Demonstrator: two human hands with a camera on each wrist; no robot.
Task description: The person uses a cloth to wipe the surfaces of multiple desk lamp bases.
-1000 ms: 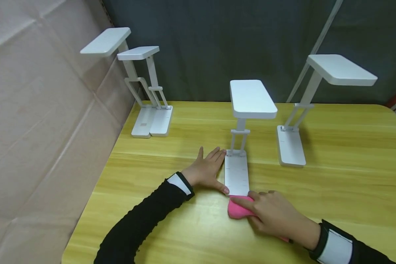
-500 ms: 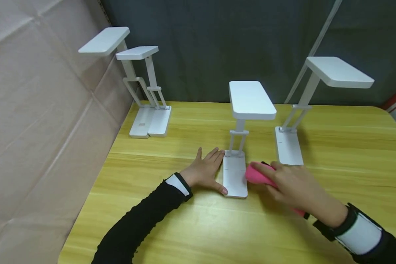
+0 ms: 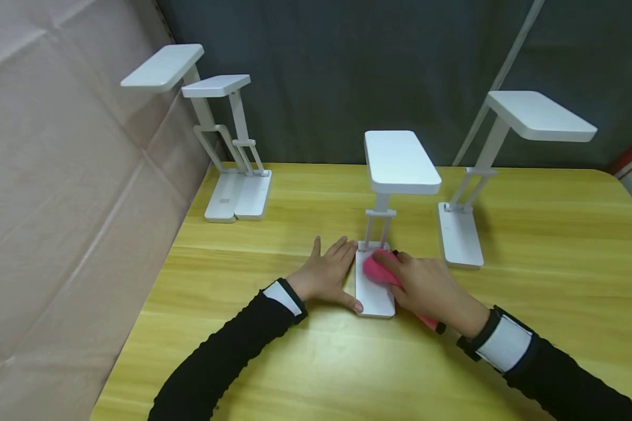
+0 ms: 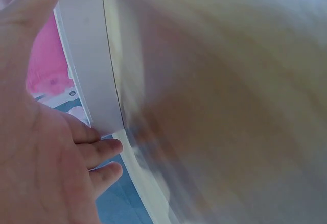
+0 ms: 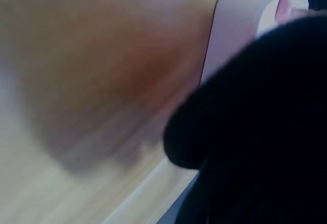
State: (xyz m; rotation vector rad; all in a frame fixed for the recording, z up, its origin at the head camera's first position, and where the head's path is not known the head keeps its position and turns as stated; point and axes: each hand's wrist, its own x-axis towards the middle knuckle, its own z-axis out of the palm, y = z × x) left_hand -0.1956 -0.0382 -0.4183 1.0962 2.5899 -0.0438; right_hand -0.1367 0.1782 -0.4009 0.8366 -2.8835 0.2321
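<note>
In the middle of the table stands a white folding desk lamp [image 3: 381, 301], its flat head [image 3: 400, 162] raised over its base. My left hand [image 3: 326, 275] lies along the base's left side, fingers spread and thumb at the near corner. The left wrist view shows that palm [image 4: 46, 168] close beside the white base [image 4: 89, 55]. My right hand [image 3: 432, 286] grips a soft-looking pink cloth [image 3: 380, 269] with dark bits at its ends and presses it on the base, near the lamp's stem. A black sleeve [image 5: 265, 122] hides most of the right hand in the right wrist view.
Two more white lamps [image 3: 251, 196] stand side by side at the back left, near the pale draped wall [image 3: 74, 204]. Another white lamp [image 3: 460, 237] stands on the right. A dark curtain [image 3: 316, 76] hangs behind the wooden table [image 3: 305, 374].
My right hand has carried the pink cloth from the base's near end, out past its right side, and back left onto its top. The left hand has stayed at the base's left side.
</note>
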